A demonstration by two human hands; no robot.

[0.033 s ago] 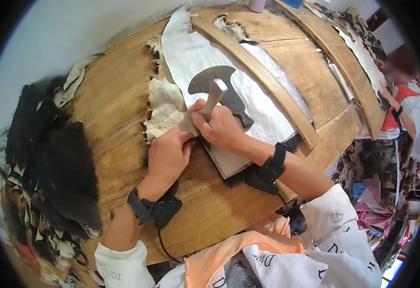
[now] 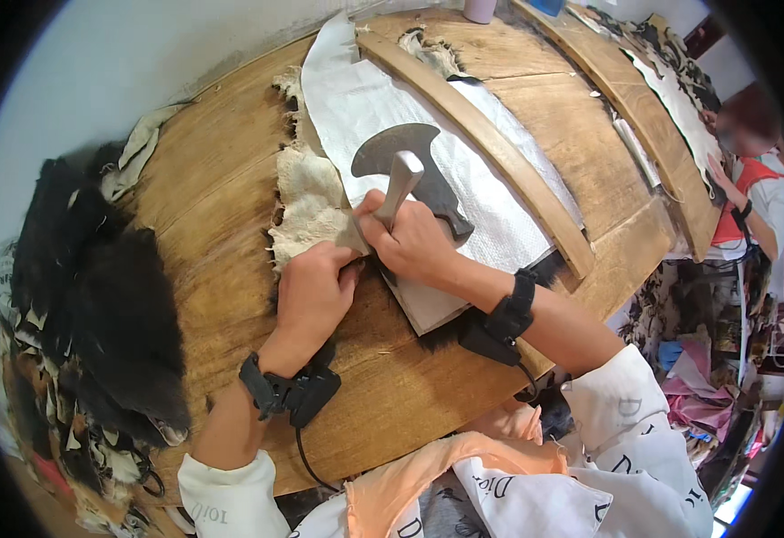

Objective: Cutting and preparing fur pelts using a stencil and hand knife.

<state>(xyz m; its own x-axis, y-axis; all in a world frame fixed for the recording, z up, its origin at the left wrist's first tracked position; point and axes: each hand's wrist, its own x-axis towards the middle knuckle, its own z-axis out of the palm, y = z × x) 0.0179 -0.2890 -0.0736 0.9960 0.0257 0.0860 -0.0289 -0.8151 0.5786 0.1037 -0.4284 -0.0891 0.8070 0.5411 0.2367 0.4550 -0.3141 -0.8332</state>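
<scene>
My right hand (image 2: 405, 240) is closed around the pale metal handle (image 2: 403, 179) of a knife, which stands tilted with its upper end free. The tip is down by the hide edge, partly hidden by my fingers. My left hand (image 2: 313, 282) is closed, pinching the near edge of the cream-coloured, fur-backed hide (image 2: 309, 202) just left of the knife. A white woven sheet (image 2: 491, 197) lies over the hide's right part. Behind the knife, a dark metal blade with a broad curved edge (image 2: 398, 146) rests on the sheet.
A long wooden strip (image 2: 482, 143) lies across the sheet on the wooden table (image 2: 230, 179). Black fur pelts (image 2: 114, 314) are heaped at the left. Another wooden strip (image 2: 621, 117) lies farther right, where another person's hand (image 2: 724, 179) touches a pale hide (image 2: 675, 99).
</scene>
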